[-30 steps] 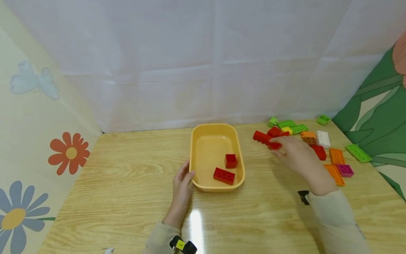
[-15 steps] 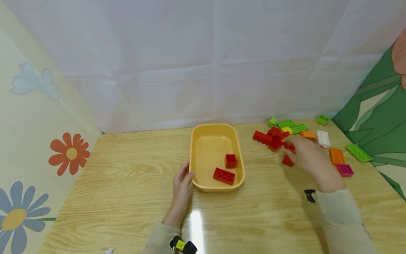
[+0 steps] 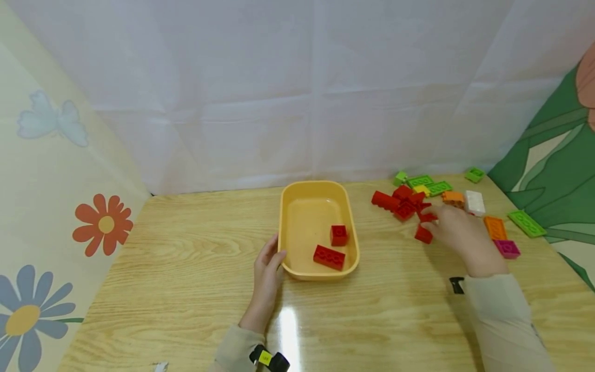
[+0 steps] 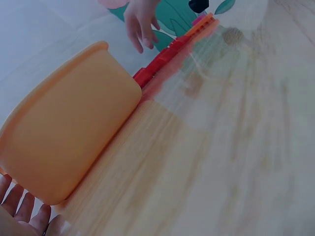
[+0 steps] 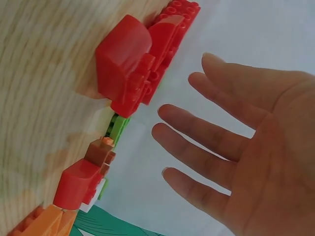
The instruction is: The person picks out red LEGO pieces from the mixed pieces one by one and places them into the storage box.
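Note:
In the head view my left hand (image 3: 267,276) holds the near left side of a yellow plastic tray (image 3: 289,206), thumb at the rim. The left wrist view shows its fingers (image 4: 25,207) against the tray's outer wall. Inside the tray lie a square red toy brick (image 3: 339,235) and a longer red toy brick (image 3: 329,257). My right hand (image 3: 457,232) hovers over the toy bricks on the right; in the right wrist view its fingers (image 5: 202,130) are spread, with nothing between them. Beneath its fingertips in the head view is a red brick (image 3: 423,233), beside a red cluster (image 3: 403,204).
Green plates (image 3: 439,188), a yellow brick (image 3: 421,190), an orange brick (image 3: 453,199) and a white brick (image 3: 474,202) lie farther back. A magenta brick (image 3: 507,249) and orange plate (image 3: 495,228) lie to the right. A white cloth (image 3: 241,103) hangs behind the wooden table (image 3: 186,279).
My right hand has moved right, away from the red cluster, and the red brick near its fingertips has come into sight. The left hand and tray stay in place.

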Demonstrator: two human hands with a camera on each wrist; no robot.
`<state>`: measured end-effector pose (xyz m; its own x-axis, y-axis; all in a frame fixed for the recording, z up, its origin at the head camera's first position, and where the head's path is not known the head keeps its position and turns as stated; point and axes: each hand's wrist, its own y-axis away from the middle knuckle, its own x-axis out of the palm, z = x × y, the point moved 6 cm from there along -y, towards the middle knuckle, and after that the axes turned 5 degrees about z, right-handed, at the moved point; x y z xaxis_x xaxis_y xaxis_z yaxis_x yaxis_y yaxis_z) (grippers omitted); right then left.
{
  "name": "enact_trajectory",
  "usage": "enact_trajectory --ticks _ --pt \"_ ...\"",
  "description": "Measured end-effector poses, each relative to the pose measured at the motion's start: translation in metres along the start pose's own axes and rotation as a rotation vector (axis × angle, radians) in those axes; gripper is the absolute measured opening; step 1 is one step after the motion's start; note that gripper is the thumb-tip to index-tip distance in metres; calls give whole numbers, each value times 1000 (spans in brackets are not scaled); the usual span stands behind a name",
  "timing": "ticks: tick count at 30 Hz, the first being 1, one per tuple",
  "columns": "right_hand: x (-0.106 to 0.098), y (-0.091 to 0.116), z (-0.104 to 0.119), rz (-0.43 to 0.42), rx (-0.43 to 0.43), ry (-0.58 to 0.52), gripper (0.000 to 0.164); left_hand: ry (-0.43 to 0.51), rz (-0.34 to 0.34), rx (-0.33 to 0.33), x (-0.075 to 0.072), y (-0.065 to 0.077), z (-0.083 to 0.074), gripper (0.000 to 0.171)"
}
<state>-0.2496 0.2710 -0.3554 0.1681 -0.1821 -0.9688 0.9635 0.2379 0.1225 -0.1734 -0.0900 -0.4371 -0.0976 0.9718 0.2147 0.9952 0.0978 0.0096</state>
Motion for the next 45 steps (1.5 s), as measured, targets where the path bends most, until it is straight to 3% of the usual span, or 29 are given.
enact_trajectory --ticks 16,45 --pt "16 -6 -7 87 21 2 37 -15 -6 0 0 2 -2 50" --pt "29 -10 -11 154 77 -22 50 -22 -1 10 0 2 -1 48"
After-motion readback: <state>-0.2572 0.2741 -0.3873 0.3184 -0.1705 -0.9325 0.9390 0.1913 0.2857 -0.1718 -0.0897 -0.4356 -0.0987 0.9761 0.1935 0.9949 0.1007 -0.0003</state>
